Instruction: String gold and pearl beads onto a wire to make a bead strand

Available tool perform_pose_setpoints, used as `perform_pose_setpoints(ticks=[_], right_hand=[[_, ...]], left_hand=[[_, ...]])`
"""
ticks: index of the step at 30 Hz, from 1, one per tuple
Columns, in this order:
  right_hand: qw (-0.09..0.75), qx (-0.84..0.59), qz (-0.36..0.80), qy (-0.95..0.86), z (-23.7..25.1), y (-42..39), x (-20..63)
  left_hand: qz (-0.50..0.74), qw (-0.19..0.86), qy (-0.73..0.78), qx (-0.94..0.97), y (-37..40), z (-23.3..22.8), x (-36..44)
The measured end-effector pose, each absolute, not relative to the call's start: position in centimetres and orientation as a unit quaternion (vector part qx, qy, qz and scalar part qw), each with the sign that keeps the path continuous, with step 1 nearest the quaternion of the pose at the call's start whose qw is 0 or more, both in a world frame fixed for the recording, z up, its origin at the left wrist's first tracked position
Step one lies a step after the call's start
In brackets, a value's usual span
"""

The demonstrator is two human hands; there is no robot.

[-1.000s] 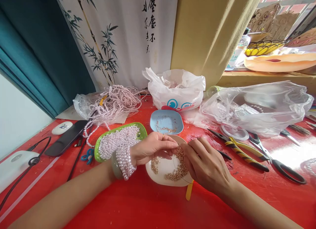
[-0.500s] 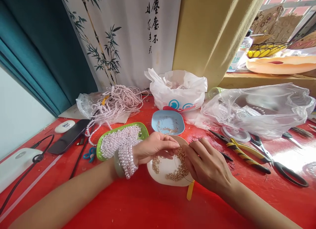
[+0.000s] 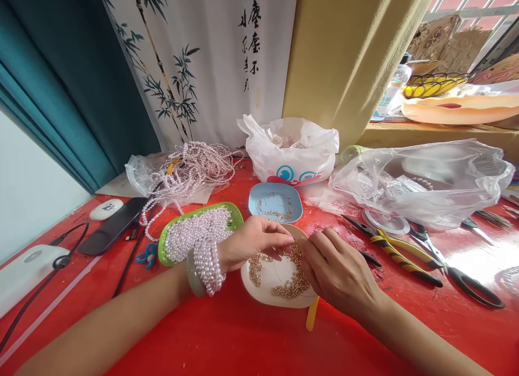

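Note:
Above a cream plate (image 3: 259,297) holding small gold beads (image 3: 295,287), my two hands meet almost tip to tip. My left hand (image 3: 259,241), with strands of pearly beads (image 3: 207,268) and a pale green bangle (image 3: 194,273) on its wrist, is closed in a pinch. My right hand (image 3: 334,265) pinches too, its back turned to me. A fine thread (image 3: 276,268) hangs from the fingers in a loop over the plate. Whatever small thing sits at the fingertips is too tiny to make out.
A green tray (image 3: 164,241) of pale pearl beads lies left, a blue dish (image 3: 253,211) behind. Pearl strands (image 3: 198,165) and plastic bags (image 3: 292,159) line the back. Yellow-black pliers (image 3: 405,259) and scissors (image 3: 474,287) rest right; a yellow stick (image 3: 311,315) pokes from under the plate.
My hands keep nearly the same pinched pose, with only slight finger movement. The thread's loop over the plate has shifted a little to the left.

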State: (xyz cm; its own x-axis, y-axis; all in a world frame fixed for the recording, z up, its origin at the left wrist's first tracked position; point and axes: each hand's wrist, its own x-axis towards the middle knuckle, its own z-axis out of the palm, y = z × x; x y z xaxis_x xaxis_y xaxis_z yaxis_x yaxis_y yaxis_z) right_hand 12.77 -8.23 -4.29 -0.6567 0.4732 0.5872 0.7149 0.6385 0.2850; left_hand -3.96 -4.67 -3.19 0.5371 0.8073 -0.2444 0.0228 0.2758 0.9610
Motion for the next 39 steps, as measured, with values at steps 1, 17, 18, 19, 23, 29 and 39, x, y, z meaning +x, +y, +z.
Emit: perform_pose_setpoints(ticks=[1, 17, 18, 19, 23, 29, 39], right_hand=[[0.238, -0.341, -0.252, -0.874, -4.28, -8.22, 12.77], [0.238, -0.348, -0.26, -0.869, -4.4, -8.3, 12.75], [0.24, -0.349, -0.259, -0.868, -4.47, -8.24, 12.77], [0.242, -0.35, -0.257, -0.868, -4.55, -8.19, 12.8], [0.254, -0.355, -0.247, -0.865, -4.73, -8.07, 12.88], [0.259, -0.35, -0.244, -0.866, -4.39, -8.17, 12.69], [0.275, -0.367, -0.213, -0.863, -4.62, -8.16, 12.73]], left_hand=[[0.281, 0.699, 0.387, 0.531, -4.66, -3.23, -3.96], [0.302, 0.626, 0.414, 0.588, -4.82, -3.62, -3.83], [0.304, 0.616, 0.412, 0.598, -4.8, -3.7, -3.84], [0.304, 0.608, 0.411, 0.607, -4.79, -3.74, -3.86], [0.3, 0.575, 0.417, 0.636, -4.9, -3.64, -3.92], [0.312, 0.492, 0.437, 0.685, -5.35, -3.48, -3.92], [0.324, 0.464, 0.421, 0.709, -5.46, -3.63, -3.94]])
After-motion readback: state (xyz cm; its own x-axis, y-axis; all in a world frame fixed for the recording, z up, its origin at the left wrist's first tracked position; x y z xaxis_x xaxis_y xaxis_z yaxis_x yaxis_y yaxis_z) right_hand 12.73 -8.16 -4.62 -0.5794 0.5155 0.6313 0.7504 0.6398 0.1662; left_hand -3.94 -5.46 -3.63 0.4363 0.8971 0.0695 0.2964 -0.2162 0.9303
